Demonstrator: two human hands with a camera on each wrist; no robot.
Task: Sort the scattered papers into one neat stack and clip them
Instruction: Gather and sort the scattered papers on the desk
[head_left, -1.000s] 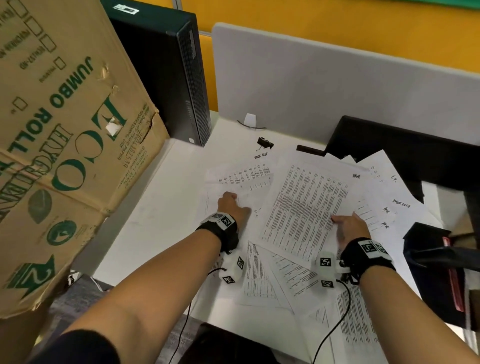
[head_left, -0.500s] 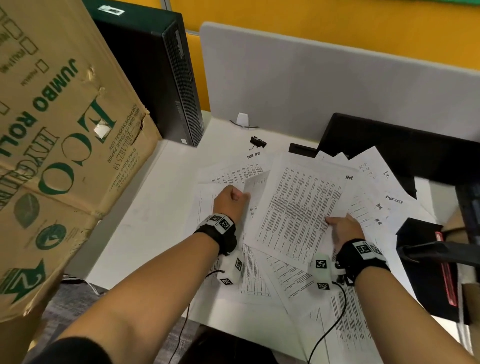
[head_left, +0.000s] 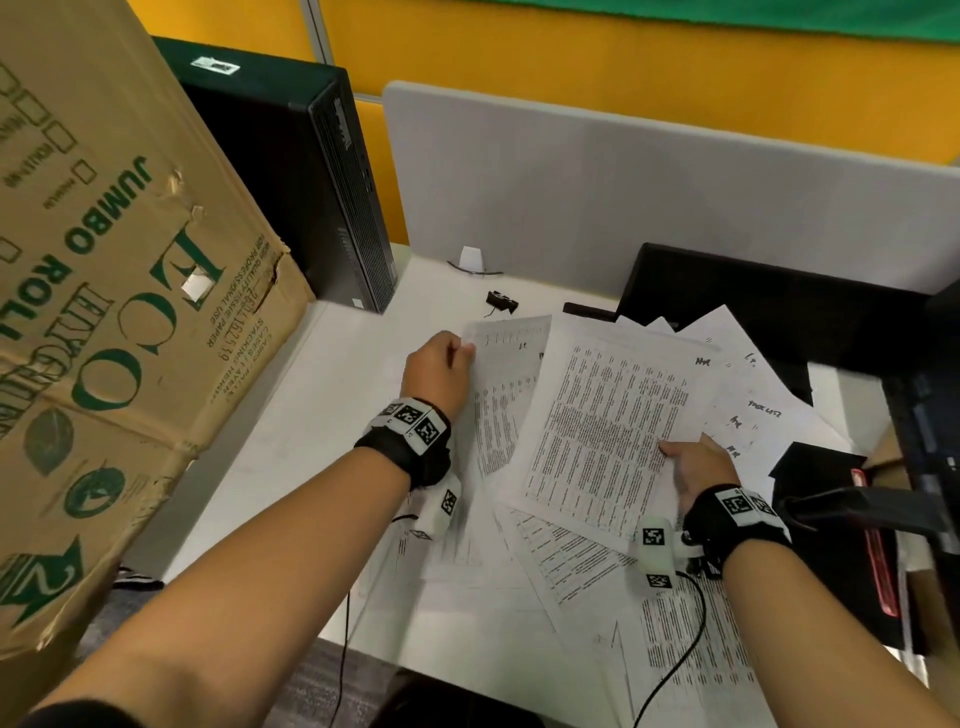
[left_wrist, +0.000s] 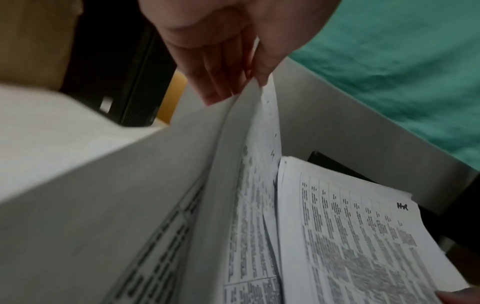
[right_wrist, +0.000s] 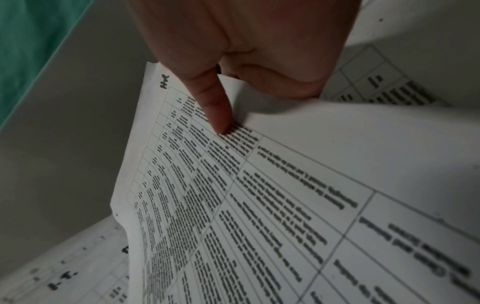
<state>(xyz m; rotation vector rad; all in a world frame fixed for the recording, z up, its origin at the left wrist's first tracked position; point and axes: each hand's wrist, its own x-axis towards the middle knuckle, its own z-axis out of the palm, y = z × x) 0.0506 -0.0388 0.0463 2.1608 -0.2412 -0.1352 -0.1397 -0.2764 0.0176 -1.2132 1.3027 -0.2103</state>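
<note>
Papers (head_left: 519, 545) lie scattered on the white desk (head_left: 291, 415). Left hand (head_left: 436, 371) pinches a sheet's far-left corner between thumb and fingers; right hand (head_left: 696, 467) grips the printed sheet (head_left: 602, 426), thumb on top.

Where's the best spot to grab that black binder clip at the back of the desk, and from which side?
Judging from the head view, take the binder clip by its black body, coming from above. It lies alone on the bare desk, just beyond the papers, so nothing crowds it. Its wire handles are too small to make out.
</note>
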